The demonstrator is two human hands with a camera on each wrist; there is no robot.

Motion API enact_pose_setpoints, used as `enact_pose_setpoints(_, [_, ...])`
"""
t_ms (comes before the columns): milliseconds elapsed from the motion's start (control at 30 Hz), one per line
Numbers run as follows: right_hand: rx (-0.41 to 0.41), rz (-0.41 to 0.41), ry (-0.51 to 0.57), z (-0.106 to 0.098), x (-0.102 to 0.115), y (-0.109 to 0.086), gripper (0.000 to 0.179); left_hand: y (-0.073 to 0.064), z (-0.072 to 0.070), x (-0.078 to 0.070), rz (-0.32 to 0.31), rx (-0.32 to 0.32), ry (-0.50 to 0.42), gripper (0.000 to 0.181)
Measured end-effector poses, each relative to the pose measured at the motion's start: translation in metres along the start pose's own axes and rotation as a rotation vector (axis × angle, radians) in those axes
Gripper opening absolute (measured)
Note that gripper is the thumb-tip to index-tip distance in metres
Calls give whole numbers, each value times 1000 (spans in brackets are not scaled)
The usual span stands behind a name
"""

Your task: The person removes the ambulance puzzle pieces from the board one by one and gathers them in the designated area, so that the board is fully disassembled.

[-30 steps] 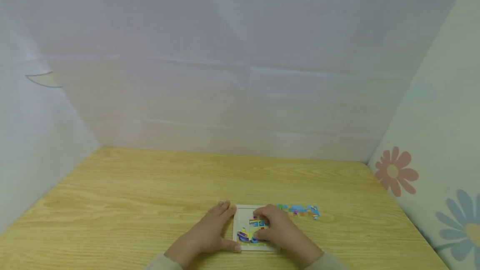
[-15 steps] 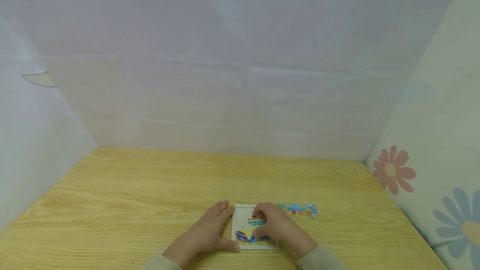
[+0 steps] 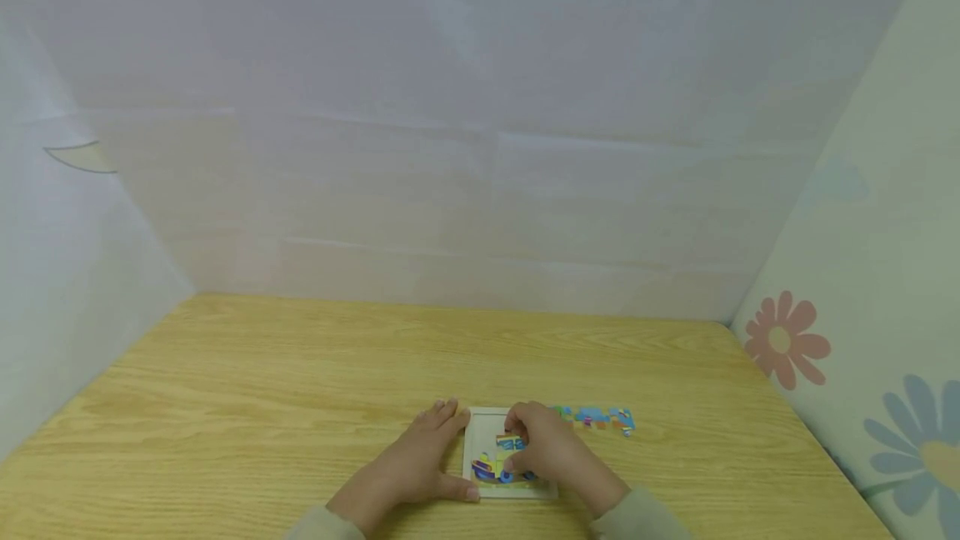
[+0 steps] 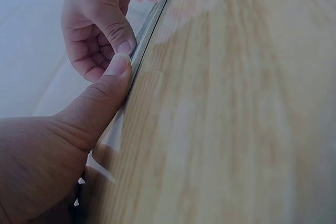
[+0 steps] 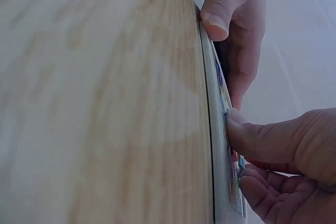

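A square puzzle board (image 3: 483, 432) with a pale raised rim lies before me, its lower part covered by joined pieces that picture a yellow vehicle. Spread along the board's left side is my left hand (image 3: 420, 461), its straight thumb on the near left corner and its fingertips by the far left corner. Over the board's right half, my right hand (image 3: 551, 444) pinches a puzzle piece (image 5: 241, 161) between thumb and fingertips, low against the picture. Most of that piece is hidden by the fingers. The right hand also covers the board's right edge in the head view.
Several loose puzzle pieces (image 3: 596, 417), blue with other colours, lie in a row just right of the board's far corner. The wooden table (image 3: 300, 373) meets a pale cloth wall (image 3: 480, 215) at the back and flowered cloth (image 3: 862, 257) on the right.
The right hand shifts very slightly over the board, still pinching the piece. The left hand keeps its place at the board's left side. The head view itself has moved a little.
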State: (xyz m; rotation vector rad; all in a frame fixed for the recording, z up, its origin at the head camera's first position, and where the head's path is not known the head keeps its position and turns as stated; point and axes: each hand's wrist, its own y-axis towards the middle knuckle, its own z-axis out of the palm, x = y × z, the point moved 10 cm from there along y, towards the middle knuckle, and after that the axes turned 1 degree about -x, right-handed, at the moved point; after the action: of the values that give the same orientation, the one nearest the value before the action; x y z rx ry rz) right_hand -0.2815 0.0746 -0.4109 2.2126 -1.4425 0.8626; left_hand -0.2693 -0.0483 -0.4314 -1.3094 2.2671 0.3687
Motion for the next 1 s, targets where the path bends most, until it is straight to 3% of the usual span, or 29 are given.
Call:
enact_pose_setpoints(300, [-37,-26,-9,-3,3,-3,39,1,1,0,0,8,4,104])
enact_pose_setpoints(1000, [-129,30,219,1,-13,-10,43,0,0,0,7,0,9,104])
